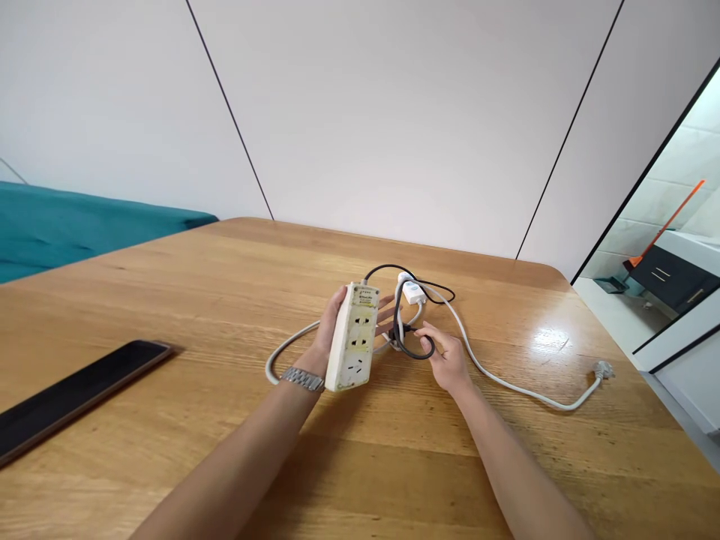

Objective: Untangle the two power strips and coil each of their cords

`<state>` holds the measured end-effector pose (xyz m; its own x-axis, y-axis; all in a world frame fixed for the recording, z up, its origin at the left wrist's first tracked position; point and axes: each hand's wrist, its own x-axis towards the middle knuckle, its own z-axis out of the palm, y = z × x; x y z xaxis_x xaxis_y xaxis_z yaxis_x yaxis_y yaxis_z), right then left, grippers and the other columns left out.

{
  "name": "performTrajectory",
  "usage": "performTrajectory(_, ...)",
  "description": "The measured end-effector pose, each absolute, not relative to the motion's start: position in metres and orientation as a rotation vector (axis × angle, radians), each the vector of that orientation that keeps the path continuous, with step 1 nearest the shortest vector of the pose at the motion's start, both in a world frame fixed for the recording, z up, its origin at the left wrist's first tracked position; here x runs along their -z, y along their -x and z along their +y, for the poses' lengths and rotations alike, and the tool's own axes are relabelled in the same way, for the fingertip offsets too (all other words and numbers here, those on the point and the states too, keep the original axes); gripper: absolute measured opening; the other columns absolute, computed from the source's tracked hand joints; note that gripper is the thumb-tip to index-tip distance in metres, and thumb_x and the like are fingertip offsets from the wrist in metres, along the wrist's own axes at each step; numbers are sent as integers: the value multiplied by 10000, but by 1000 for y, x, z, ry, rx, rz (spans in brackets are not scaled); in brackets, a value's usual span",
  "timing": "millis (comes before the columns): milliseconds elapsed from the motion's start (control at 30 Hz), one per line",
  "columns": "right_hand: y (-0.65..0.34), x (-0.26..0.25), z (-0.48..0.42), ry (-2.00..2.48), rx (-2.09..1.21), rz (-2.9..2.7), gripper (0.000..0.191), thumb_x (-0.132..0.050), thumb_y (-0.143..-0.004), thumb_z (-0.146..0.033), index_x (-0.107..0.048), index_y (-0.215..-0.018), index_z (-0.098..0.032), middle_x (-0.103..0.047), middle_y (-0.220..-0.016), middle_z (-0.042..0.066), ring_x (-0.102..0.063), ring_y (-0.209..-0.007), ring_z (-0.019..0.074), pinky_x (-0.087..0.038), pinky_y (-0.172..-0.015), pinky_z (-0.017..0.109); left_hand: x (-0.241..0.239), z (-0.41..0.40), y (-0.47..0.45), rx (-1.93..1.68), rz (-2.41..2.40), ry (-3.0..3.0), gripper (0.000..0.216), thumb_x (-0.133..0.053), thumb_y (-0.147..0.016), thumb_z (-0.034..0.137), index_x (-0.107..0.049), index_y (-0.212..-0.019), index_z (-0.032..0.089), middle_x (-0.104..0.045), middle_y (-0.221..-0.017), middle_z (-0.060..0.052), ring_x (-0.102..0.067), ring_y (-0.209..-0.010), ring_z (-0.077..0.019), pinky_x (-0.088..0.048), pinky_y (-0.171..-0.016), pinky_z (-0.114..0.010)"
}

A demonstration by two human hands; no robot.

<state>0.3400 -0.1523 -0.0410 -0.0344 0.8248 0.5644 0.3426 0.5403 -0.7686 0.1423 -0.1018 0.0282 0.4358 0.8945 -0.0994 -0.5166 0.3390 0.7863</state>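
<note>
My left hand (331, 322), with a metal watch at the wrist, holds a worn white power strip (355, 337) tilted up off the table, its sockets facing me. A black cord (394, 266) leaves its top end and loops to the right. My right hand (447, 354) pinches that black cord near its dark plug (397, 335), which is partly hidden among the loops. Behind the hands lies a smaller white power strip (413, 291). Its white cord (478, 364) tangles with the black one and runs right to a pale plug (604, 370).
The wooden table (225, 277) meets a white panelled wall at the back. At the left lies a long dark tray-like object (79, 394). A teal sofa (90, 225) is beyond the left edge. On the right, a doorway shows an orange broom (669, 225) and a dark cabinet (669, 277).
</note>
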Motion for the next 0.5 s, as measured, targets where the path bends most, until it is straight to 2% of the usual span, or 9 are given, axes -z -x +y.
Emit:
performTrajectory(100, -342, 44, -151, 994, -601, -1647, 279, -479, -899, -408, -676, -1006, -242, -703, -1090, 64, -518, -1234, 236, -417, -1015, 396, -35, -99, -146, -930, 609, -776, 634, -463, -762, 645, -607, -1103, 129, -692, -993, -166, -675, -796, -297, -544, -638, -403)
performTrajectory(167, -342, 45, -150, 978, -617, -1630, 274, -490, -891, -395, -667, -1034, -241, -689, -1127, 67, -507, -1245, 230, -411, -1024, 394, -38, -98, -146, -889, 720, -774, 620, -495, -759, 630, -621, -1086, 119, -705, -875, -145, -651, -611, -242, -520, -510, -350)
performTrajectory(233, -341, 45, -149, 959, -629, -1598, 259, -498, -884, -368, -661, -1039, -240, -682, -1144, 69, -507, -1246, 224, -406, -1030, 392, -37, -99, -143, -912, 848, -768, 587, -545, -747, 606, -636, -1057, 117, -703, -794, -120, -617, -518, -205, -496, -446, -313)
performTrajectory(333, -336, 44, -148, 916, -672, -1575, 224, -509, -865, -312, -655, -1017, -239, -671, -1169, 66, -495, -1257, 212, -378, -1052, 398, -30, -100, -138, -934, 917, -756, 529, -578, -753, 569, -640, -1034, 125, -699, -778, -108, -641, -561, -212, -518, -479, -309)
performTrajectory(500, -328, 45, -146, 812, -790, -1610, 182, -499, -812, -234, -667, -882, -239, -678, -1155, 44, -524, -1226, 206, -354, -1060, 393, -16, -102, -140, -919, 681, -694, 464, -508, -821, 529, -638, -1021, 131, -697, -793, -109, -663, -650, -238, -550, -602, -371)
